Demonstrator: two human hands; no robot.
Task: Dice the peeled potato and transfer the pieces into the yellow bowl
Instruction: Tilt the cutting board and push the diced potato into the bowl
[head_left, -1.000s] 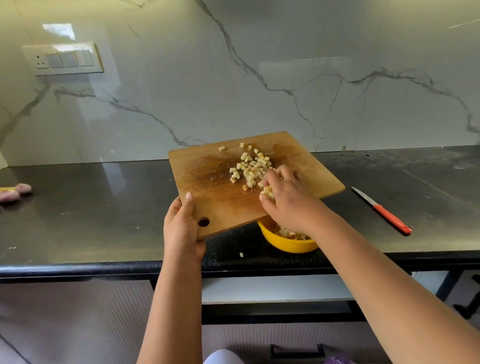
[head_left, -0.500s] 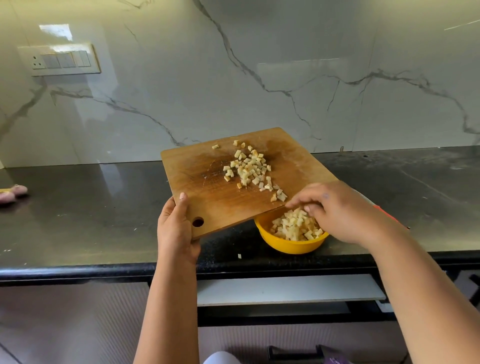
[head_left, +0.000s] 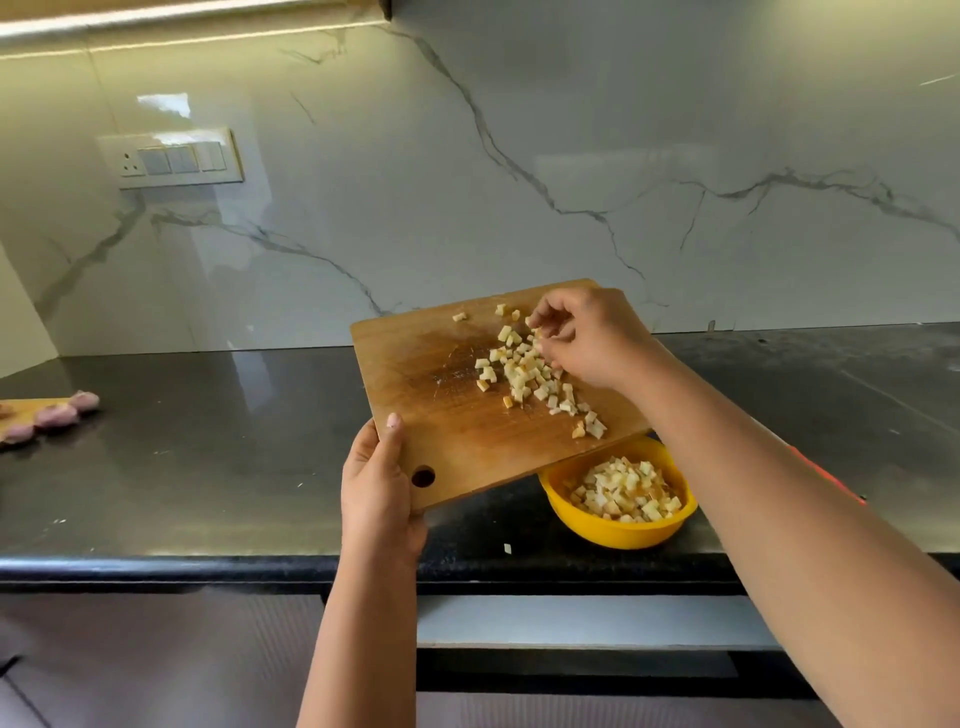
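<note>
Board tilted over the yellow bowl

The left hand (head_left: 382, 486) grips the wooden cutting board (head_left: 452, 415) by its corner; the right hand (head_left: 587, 338), fingers loosely curled, touches the potato dice (head_left: 524, 371) above the part-filled yellow bowl (head_left: 618, 530) on the worktop (head_left: 208, 467).

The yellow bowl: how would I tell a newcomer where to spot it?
Start at the dark countertop and find the wooden cutting board that the left hand tilts above it. Under the board's lowered right corner sits the yellow bowl. It is the only bright yellow, round thing there, heaped with pale potato cubes.
</note>
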